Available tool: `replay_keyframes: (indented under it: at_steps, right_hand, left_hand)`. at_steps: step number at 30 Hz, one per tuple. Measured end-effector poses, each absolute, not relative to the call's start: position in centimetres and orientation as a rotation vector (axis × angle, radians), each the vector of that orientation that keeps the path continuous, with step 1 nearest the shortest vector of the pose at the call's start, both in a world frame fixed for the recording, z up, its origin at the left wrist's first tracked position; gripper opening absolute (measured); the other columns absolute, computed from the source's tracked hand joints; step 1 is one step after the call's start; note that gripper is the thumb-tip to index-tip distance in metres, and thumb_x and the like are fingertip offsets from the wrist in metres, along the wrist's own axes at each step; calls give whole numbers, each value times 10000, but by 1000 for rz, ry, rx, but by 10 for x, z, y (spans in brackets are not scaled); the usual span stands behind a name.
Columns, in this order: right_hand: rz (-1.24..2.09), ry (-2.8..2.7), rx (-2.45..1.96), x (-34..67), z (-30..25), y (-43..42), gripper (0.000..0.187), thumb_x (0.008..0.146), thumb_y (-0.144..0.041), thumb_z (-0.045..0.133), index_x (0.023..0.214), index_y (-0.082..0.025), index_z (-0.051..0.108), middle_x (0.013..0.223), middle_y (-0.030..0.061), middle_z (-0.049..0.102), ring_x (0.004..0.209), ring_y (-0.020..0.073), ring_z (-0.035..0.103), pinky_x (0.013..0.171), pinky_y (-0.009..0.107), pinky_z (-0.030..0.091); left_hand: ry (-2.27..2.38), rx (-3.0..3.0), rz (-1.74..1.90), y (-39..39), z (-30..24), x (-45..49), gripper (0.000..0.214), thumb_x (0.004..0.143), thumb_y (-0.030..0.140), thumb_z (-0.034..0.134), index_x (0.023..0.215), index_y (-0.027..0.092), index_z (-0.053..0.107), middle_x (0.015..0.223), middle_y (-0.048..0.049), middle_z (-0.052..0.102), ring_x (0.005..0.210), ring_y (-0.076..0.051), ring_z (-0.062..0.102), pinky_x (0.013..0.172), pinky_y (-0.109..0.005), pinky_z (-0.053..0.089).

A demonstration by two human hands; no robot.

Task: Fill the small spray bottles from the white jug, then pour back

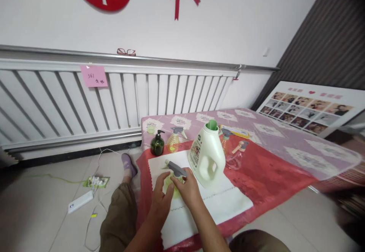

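Both hands are at a clear spray bottle with a grey trigger head and yellowish liquid, standing on a white cloth. My left hand curls around the bottle's body from the left. At its neck, just below the trigger head, are the fingers of my right hand. Close by on the right stands a large pale-green jug, uncapped, with a green piece in its mouth. Behind are a dark green pump bottle and a second spray bottle with yellow liquid.
Right of the jug are another spray bottle and a clear bottle with a pinkish sprayer on red plastic sheeting. A small cup sits at the back left. A radiator runs behind; cables and a power strip lie on the floor.
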State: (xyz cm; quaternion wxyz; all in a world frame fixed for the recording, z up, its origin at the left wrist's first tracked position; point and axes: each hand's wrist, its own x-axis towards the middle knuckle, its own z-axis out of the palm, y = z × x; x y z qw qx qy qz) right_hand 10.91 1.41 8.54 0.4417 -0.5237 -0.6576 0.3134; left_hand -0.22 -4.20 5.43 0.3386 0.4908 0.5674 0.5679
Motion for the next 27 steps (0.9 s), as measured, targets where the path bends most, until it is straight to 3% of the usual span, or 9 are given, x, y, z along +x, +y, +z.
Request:
replay_keyframes:
  at_steps: [9, 14, 19, 23, 27]
  right_hand:
    - [763, -1514, -1352, 102, 96, 2, 210, 672, -266, 655, 698, -253, 447, 703, -30, 569, 657, 180, 565, 577, 288, 446]
    - [793, -1446, -1382, 99, 94, 0, 218, 672, -247, 636, 712, -259, 423, 710, -15, 585, 696, 206, 590, 603, 304, 467]
    - [823, -1423, -1424, 101, 89, -1, 207, 653, -239, 648, 755, -253, 467, 778, 12, 628, 769, 241, 621, 679, 352, 497]
    - [829, -1448, -1341, 105, 84, -4, 335, 638, -199, 653, 965, -221, 585, 991, 65, 661, 937, 267, 634, 827, 396, 511]
    - [804, -1638, -1163, 115, 83, -7, 528, 672, -126, 594, 1194, -206, 579, 1178, 101, 629, 1126, 267, 583, 993, 400, 452]
  left_hand:
    - [1706, 1194, 1267, -16, 85, 13, 366, 698, 336, 620, 1026, 216, 512, 1071, -63, 660, 1001, -244, 639, 889, -372, 480]
    - [1796, 1212, 1184, -12, 93, 14, 254, 741, 343, 560, 965, 236, 506, 1015, -47, 675, 895, -228, 663, 814, -356, 492]
    - [1701, 1219, 1211, -12, 90, 8, 302, 714, 383, 569, 962, 212, 561, 989, -57, 697, 857, -243, 677, 791, -365, 512]
    - [1578, 1273, 1206, -11, 78, 2, 362, 716, 441, 574, 984, 199, 593, 1023, -69, 707, 958, -268, 671, 857, -382, 514]
    - [1565, 1331, 1240, -7, 64, -4, 456, 740, 516, 548, 1070, 203, 586, 1051, -77, 717, 1044, -295, 650, 959, -434, 473]
